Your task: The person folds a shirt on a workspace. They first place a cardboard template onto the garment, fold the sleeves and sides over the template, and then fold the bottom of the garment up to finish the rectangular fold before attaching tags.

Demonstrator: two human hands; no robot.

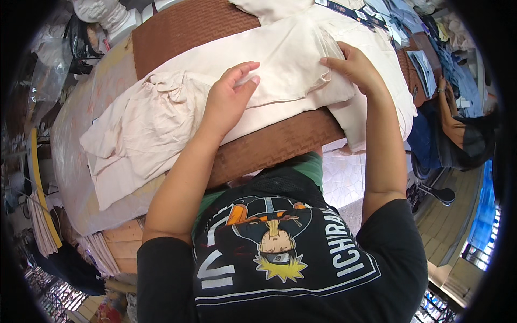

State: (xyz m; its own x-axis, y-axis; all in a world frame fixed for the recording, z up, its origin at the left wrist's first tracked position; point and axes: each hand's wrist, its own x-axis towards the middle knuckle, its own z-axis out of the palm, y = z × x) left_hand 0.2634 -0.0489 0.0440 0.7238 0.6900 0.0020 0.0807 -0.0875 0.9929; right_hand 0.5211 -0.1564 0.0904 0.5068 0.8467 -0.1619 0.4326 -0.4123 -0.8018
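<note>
A cream cloth garment (pixel 274 59) stretches across the table in front of me. Its right part lies fairly smooth, while its left end (pixel 161 113) is bunched and wrinkled. My right hand (pixel 353 67) pinches a folded edge of the garment at its right end, thumb on top and fingers partly hidden behind the cloth. Over the middle of the garment is my left hand (pixel 231 97), its thumb and fingers apart with nothing between them. I cannot tell whether that hand touches the cloth.
Under the garment runs a brown textured cover (pixel 269 142). More cream garments (pixel 388 102) lie to the right, with dark tags (pixel 350 11) at the far edge. Clear plastic sheeting (pixel 75 156) covers the table's left side. Another person's arm (pixel 451 116) reaches toward blue garments (pixel 423 72) at right.
</note>
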